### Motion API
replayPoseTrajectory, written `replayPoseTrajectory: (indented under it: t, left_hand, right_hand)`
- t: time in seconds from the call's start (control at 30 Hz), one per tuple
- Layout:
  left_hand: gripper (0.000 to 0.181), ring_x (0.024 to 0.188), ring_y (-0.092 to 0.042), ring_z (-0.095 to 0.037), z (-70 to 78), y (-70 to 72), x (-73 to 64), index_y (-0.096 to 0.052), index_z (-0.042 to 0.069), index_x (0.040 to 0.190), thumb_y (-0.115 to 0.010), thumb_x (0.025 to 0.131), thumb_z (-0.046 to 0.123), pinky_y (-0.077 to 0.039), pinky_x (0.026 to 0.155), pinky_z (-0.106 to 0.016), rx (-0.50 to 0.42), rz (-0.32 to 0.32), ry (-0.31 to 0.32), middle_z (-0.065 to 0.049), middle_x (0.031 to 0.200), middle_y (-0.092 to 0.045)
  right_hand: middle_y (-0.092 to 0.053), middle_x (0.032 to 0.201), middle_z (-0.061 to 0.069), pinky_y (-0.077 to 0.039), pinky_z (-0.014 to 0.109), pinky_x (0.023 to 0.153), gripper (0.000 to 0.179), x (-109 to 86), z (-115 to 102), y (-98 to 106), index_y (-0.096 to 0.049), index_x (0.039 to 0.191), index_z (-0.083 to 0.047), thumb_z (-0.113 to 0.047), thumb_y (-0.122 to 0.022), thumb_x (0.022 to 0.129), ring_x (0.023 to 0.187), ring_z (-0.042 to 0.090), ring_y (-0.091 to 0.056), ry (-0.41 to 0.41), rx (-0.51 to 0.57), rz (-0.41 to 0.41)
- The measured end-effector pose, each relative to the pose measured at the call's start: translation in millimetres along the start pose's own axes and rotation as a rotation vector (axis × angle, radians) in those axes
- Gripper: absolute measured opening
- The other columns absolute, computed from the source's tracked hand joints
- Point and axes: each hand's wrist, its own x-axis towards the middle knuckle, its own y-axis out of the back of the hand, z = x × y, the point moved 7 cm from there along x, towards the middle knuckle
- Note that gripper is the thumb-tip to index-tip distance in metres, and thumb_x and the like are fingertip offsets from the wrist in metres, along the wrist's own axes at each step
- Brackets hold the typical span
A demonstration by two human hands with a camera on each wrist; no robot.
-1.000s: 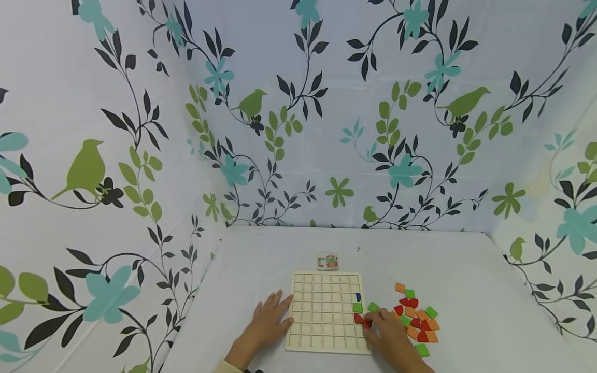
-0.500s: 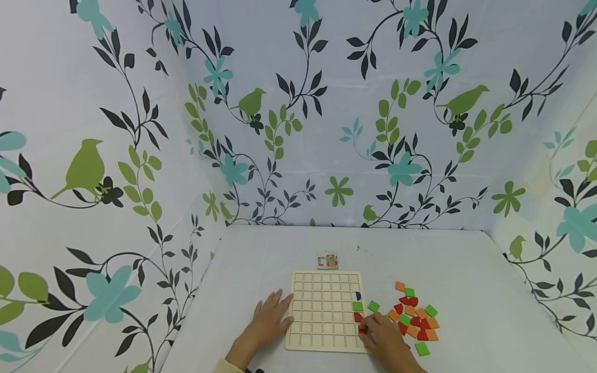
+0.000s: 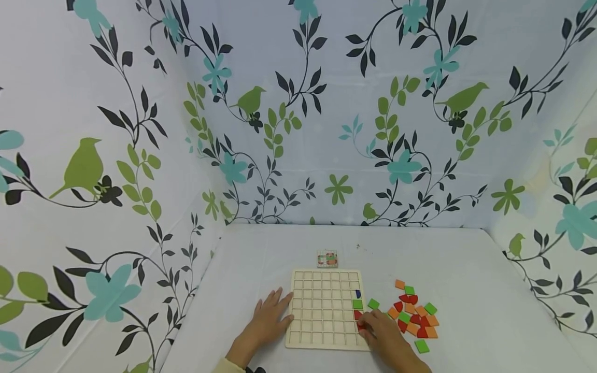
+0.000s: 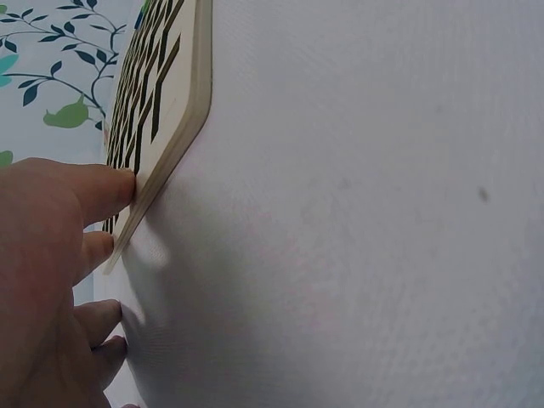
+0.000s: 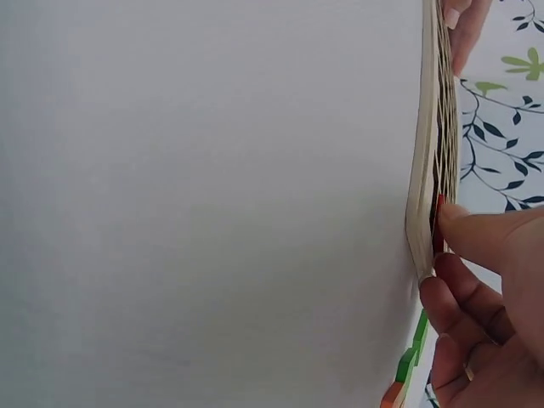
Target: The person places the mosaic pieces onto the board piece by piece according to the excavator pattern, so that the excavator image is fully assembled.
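A pale wooden grid board [image 3: 326, 313] lies on the white table. My left hand [image 3: 266, 322] rests at its left edge, fingers spread, with the thumb and a fingertip touching the rim in the left wrist view. At the board's right column, my right hand [image 3: 384, 334] pinches a red tile [image 5: 439, 225] between thumb and fingers, down at a cell. The fingers hide most of this tile in the head view. Directly above it in the same column sit another red tile [image 3: 357, 314], a green square tile [image 3: 357, 304] and a small blue piece [image 3: 358, 293].
A small printed card [image 3: 327, 258] lies behind the board. Right of my right hand spreads a loose pile of orange, red and green tiles [image 3: 421, 311]. One green tile [image 3: 373, 304] lies close to the board's right edge. Patterned curtains [image 3: 298, 114] surround the table.
My right hand has shifted slightly left, bringing the red tile from the board's right edge onto a cell below the other red tile. My left hand has stayed in place.
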Motion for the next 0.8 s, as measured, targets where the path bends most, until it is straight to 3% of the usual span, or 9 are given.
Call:
replayPoseTrajectory:
  t: [0.13, 0.33, 0.63, 0.8]
  left_hand:
    - [0.062, 0.156, -0.028, -0.049, 0.1, -0.5, 0.3, -0.048, 0.014, 0.159, -0.065, 0.103, 0.037, -0.017, 0.12, -0.079, -0.006, -0.004, 0.0, -0.025, 0.168, -0.035]
    - [0.063, 0.156, -0.028, -0.049, -0.2, -2.1, 0.2, -0.048, 0.014, 0.159, -0.065, 0.103, 0.038, -0.016, 0.12, -0.079, -0.001, -0.011, 0.005, -0.025, 0.168, -0.034]
    - [0.063, 0.156, -0.028, -0.05, 1.9, -0.4, -1.3, -0.048, 0.013, 0.159, -0.065, 0.103, 0.038, -0.016, 0.12, -0.08, -0.012, -0.002, 0.005, -0.025, 0.168, -0.034]
    - [0.063, 0.157, -0.027, -0.048, -0.1, -0.6, 1.1, -0.048, 0.015, 0.159, -0.064, 0.104, 0.039, -0.016, 0.12, -0.079, 0.005, -0.004, 0.017, -0.024, 0.169, -0.034]
  right_hand:
    - [-0.053, 0.089, -0.015, -0.05, 0.025, 0.074, 0.017, 0.6, -2.3, 1.9, -0.069, 0.096, -0.03, -0.017, -0.08, 0.094, 0.085, 0.007, -0.049, -0.028, 0.006, 0.009]
    - [-0.053, 0.089, -0.016, -0.049, 0.027, 0.073, 0.019, -0.1, -7.5, 3.8, -0.067, 0.093, -0.03, -0.017, -0.082, 0.093, 0.082, 0.005, -0.048, 0.001, -0.049, 0.052]
    - [-0.05, 0.087, -0.011, -0.043, 0.026, 0.071, 0.017, 1.8, -5.2, 2.4, -0.068, 0.095, -0.027, -0.023, -0.084, 0.091, 0.083, 0.01, -0.046, -0.072, -0.039, -0.002]
    - [-0.053, 0.087, -0.012, -0.052, 0.027, 0.075, 0.018, 6.1, -2.6, 1.9, -0.069, 0.096, -0.027, -0.024, -0.086, 0.09, 0.083, 0.01, -0.049, -0.082, -0.027, -0.006]
